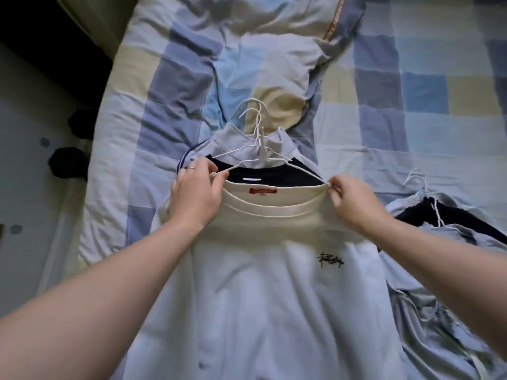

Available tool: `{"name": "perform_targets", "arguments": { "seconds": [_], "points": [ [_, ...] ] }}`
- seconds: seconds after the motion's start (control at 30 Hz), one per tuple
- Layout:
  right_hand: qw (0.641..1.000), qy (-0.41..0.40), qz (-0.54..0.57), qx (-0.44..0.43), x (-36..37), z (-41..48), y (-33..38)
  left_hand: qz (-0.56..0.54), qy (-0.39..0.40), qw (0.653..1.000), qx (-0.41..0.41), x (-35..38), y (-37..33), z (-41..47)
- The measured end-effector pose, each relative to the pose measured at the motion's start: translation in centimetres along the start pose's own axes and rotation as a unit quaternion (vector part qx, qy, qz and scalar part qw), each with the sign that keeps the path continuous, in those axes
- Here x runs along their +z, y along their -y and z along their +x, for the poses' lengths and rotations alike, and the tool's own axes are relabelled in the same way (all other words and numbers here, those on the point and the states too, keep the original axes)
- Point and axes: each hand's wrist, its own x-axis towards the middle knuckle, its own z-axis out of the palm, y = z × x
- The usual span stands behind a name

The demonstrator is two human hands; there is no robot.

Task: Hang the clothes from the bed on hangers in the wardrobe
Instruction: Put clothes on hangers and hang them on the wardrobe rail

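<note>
On the bed (411,91), a white shirt (260,283) lies front up over a navy shirt (274,175) that is already on wire. The left grip (196,193) pinches one side of the white shirt's collar against a hanger (260,145) end, and the right grip (354,204) pinches the other side the same way. The step in hand looks to be seating the hanger inside the neckline. It would go best with the collar stretched evenly, each wire end slid under a shoulder seam in turn, and the hook kept centred and clear of the two hooks beneath it, so that lifting takes only one garment. A second heap (452,231) with its own hanger waits near the right arm. The wardrobe is out of view.
</note>
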Motion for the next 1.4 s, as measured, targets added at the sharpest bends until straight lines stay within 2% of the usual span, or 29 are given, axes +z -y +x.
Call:
{"name": "perform_targets", "arguments": {
  "seconds": [0.2, 0.4, 0.6, 0.93, 1.17, 1.4],
  "points": [
    [0.999, 0.010, 0.034, 0.037, 6.1, 5.2, -0.6, 0.041, 0.016, 0.999, -0.024, 5.5, 3.1, 3.3],
    [0.999, 0.030, 0.002, 0.043, 6.8, 2.1, 0.0, 0.072, 0.055, 0.996, -0.019, 5.1, 4.2, 0.6],
    [0.999, 0.035, -0.024, 0.029, 2.8, -4.6, 1.6, 0.071, 0.118, 0.990, -0.014, 0.5, 1.6, -4.5],
    [0.998, 0.024, -0.057, 0.018, -7.5, -19.2, 5.8, 0.033, 0.198, 0.980, -0.006, -10.7, -7.2, -14.3],
    [0.995, -0.017, -0.030, 0.094, -12.8, -31.0, 6.9, 0.012, 0.203, 0.976, 0.082, -17.6, -13.7, -19.8],
    [0.978, -0.107, 0.010, 0.178, -14.7, -39.6, 4.7, 0.045, 0.245, 0.938, 0.241, -16.8, -20.7, -24.9]
  ]
}}
